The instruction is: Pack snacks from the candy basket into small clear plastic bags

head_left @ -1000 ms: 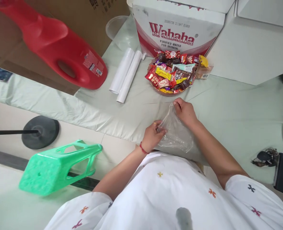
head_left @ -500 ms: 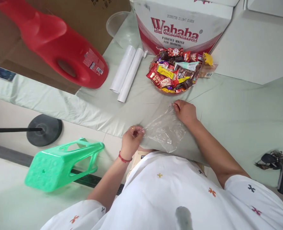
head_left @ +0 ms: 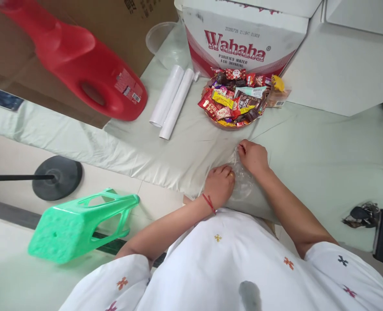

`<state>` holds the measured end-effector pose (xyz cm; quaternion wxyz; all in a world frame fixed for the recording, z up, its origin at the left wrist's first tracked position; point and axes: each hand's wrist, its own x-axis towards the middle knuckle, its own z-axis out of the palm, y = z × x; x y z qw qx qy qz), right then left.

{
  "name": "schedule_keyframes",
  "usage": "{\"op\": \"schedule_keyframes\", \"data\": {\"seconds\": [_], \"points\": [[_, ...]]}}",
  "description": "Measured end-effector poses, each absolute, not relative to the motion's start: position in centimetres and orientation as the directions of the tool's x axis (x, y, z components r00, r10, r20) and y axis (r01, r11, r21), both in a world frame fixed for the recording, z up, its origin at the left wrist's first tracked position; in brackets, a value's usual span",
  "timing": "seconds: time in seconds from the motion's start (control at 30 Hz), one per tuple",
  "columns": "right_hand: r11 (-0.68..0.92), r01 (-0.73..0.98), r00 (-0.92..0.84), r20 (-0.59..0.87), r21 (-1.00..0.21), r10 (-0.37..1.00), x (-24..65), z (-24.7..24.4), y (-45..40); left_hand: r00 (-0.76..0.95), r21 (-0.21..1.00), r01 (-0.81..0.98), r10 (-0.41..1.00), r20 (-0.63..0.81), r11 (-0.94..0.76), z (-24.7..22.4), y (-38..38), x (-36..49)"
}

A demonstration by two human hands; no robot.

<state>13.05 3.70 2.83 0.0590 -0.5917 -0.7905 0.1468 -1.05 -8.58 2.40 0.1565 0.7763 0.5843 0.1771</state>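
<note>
A thin clear plastic bag [head_left: 244, 186] lies crumpled at the table's front edge, partly under my hands. Its far corner is pinched between the thumb and fingers of my right hand [head_left: 253, 157]. My left hand [head_left: 220, 185], with a red cord on the wrist, is back-up over the bag's left part, fingers curled down and closed on the film. The fingertips of that hand are hidden. Beyond the hands stands a round dish [head_left: 226, 125] heaped with wrapped sweets [head_left: 233, 99].
Two white paper rolls [head_left: 172, 99] lie left of the dish. Behind are a Wahaha carton [head_left: 243, 39] and a clear plastic tub [head_left: 165, 41]. A big red jug [head_left: 90, 73] leans at left. A green stool [head_left: 78, 224] lies tipped below. Keys [head_left: 363, 214] are at right.
My left hand has moved right and turned back-up over the bag, near my right hand. The bag, stretched between both hands before, is now bunched together. My right hand stays nearly in place.
</note>
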Motion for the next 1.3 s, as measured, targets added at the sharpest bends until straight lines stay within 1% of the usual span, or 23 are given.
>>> {"op": "schedule_keyframes", "data": {"seconds": [0.07, 0.13, 0.2, 0.23, 0.3, 0.37, 0.4, 0.47, 0.53, 0.63, 0.7, 0.77, 0.83, 0.9, 0.97, 1.03, 1.17, 1.23, 1.3], "points": [[0.222, 0.922, -0.263, -0.093, -0.318, 0.96, 14.1, 2.5, 3.9, 0.29, 0.403, 0.857, 0.948, 0.135, -0.32, 0.8, -9.1, -1.6], [0.211, 0.915, -0.258, -0.098, -0.343, 0.961, 15.1, 2.2, 4.1, 0.28, 0.39, 0.859, 0.942, 0.184, -0.332, 0.1, -9.7, -2.5], [0.256, 0.885, -0.306, -0.07, -0.389, 0.95, 16.1, 2.0, 4.4, 0.258, 0.397, 0.861, 0.946, 0.199, -0.318, 0.0, -10.0, -3.2], [0.316, 0.851, -0.363, -0.036, -0.42, 0.931, 16.5, 2.0, 4.6, 0.245, 0.406, 0.861, 0.949, 0.196, -0.306, 0.0, -10.1, -3.5], [0.49, 0.731, -0.527, 0.063, -0.475, 0.847, 17.2, 2.2, 5.1, 0.223, 0.433, 0.856, 0.957, 0.186, -0.283, 0.0, -10.0, -3.9], [0.651, 0.572, -0.685, 0.145, -0.498, 0.714, 17.6, 2.5, 5.6, 0.213, 0.466, 0.841, 0.96, 0.183, -0.276, -0.1, -9.8, -4.1], [0.701, 0.508, -0.741, 0.162, -0.501, 0.652, 17.7, 2.7, 5.8, 0.216, 0.481, 0.83, 0.958, 0.187, -0.281, -0.2, -9.7, -4.2], [0.744, 0.437, -0.806, 0.148, -0.504, 0.573, 17.5, 2.9, 6.4, 0.234, 0.501, 0.811, 0.952, 0.198, -0.304, -0.5, -9.7, -4.3], [0.755, 0.403, -0.842, 0.115, -0.517, 0.527, 17.2, 2.9, 7.1, 0.249, 0.509, 0.8, 0.947, 0.201, -0.319, -0.7, -9.6, -4.5], [0.748, 0.329, -0.873, 0.117, -0.576, 0.474, 16.6, 2.8, 8.3, 0.284, 0.499, 0.792, 0.936, 0.208, -0.351, -1.1, -9.6, -4.8], [0.715, 0.284, -0.874, 0.134, -0.639, 0.467, 16.3, 3.0, 9.0, 0.319, 0.453, 0.795, 0.913, 0.253, -0.403, -1.2, -9.5, -4.9], [0.647, 0.268, -0.871, 0.108, -0.713, 0.48, 16.0, 3.3, 9.4, 0.363, 0.372, 0.796, 0.868, 0.338, -0.478, -1.3, -9.6, -4.9], [0.538, 0.288, -0.865, 0.026, -0.793, 0.501, 15.6, 3.6, 9.5, 0.414, 0.286, 0.783, 0.806, 0.423, -0.552, -1.4, -9.6, -4.9], [0.38, 0.325, -0.849, -0.09, -0.866, 0.521, 15.0, 3.9, 9.4, 0.458, 0.232, 0.764, 0.759, 0.462, -0.602, -1.5, -9.7, -4.9], [0.211, 0.343, -0.825, -0.186, -0.915, 0.533, 14.5, 3.9, 9.4, 0.486, 0.22, 0.749, 0.745, 0.458, -0.624, -1.5, -9.8, -4.9], [0.097, 0.327, -0.807, -0.225, -0.94, 0.546, 14.1, 3.9, 9.7, 0.502, 0.233, 0.74, 0.75, 0.431, -0.63, -1.5, -9.8, -5.0], [0.024, 0.292, -0.765, -0.218, -0.956, 0.606, 13.6, 3.9, 10.5, 0.526, 0.26, 0.721, 0.752, 0.398, -0.642, -1.3, -9.6, -5.2], [-0.038, 0.308, -0.728, -0.261, -0.951, 0.634, 13.3, 3.7, 10.6, 0.536, 0.266, 0.706, 0.741, 0.405, -0.657, -1.1, -9.6, -5.2], [-0.08, 0.374, -0.653, -0.324, -0.924, 0.684, 12.8, 3.5, 10.3, 0.545, 0.276, 0.688, 0.728, 0.415, -0.672, -0.9, -9.7, -5.1]]}}
